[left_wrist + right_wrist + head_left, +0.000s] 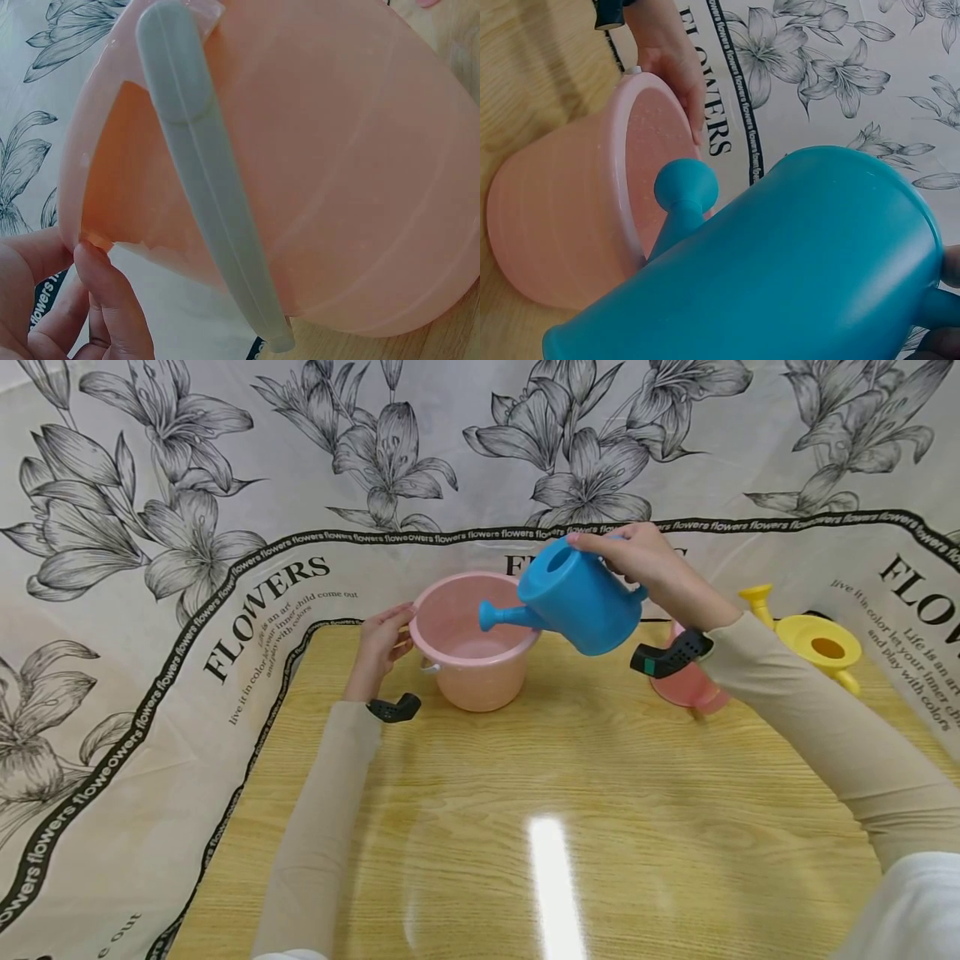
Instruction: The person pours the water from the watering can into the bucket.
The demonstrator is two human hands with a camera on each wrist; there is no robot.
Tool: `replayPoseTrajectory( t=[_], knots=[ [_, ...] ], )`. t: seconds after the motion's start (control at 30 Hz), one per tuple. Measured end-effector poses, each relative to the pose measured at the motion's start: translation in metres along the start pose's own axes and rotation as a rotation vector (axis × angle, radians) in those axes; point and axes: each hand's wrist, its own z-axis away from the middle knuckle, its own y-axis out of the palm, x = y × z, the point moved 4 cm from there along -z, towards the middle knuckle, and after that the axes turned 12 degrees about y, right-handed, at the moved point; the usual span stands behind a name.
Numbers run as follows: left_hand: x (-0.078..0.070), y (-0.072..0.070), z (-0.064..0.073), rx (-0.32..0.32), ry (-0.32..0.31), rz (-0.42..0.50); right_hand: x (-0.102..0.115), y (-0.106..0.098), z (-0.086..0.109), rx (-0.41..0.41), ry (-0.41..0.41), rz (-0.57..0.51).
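Observation:
A pink bucket [480, 681] stands on the table at the back, and its pale handle [214, 187] hangs down the side in the left wrist view. My left hand [384, 639] pinches the bucket's rim at its left. From the right, my right hand [637, 556] grips the handle of a blue watering can [581, 602]. The can is raised and tilted, with its spout head [686, 185] over the bucket's opening. Whether water flows from the spout I cannot tell. Part of the right hand's grip is hidden behind the can in the right wrist view.
Behind my right forearm stands a pink watering can [682, 685], partly hidden. Further right is a yellow watering can [817, 647]. A flower-printed cloth [420, 552] hangs behind the wooden table [465, 810] and along its left side.

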Motion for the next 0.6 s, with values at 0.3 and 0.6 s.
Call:
replayPoseTrajectory(
  t=[0.3,0.6],
  knots=[
    [-0.0002,-0.0007,0.0005,0.007,0.016,-0.014,0.0058,0.0007,0.0008,0.009,-0.004,0.021],
    [0.0002,0.0002,-0.0004,-0.003,0.009,0.007,0.0088,0.0011,0.0015,-0.006,-0.011,0.019]
  ],
)
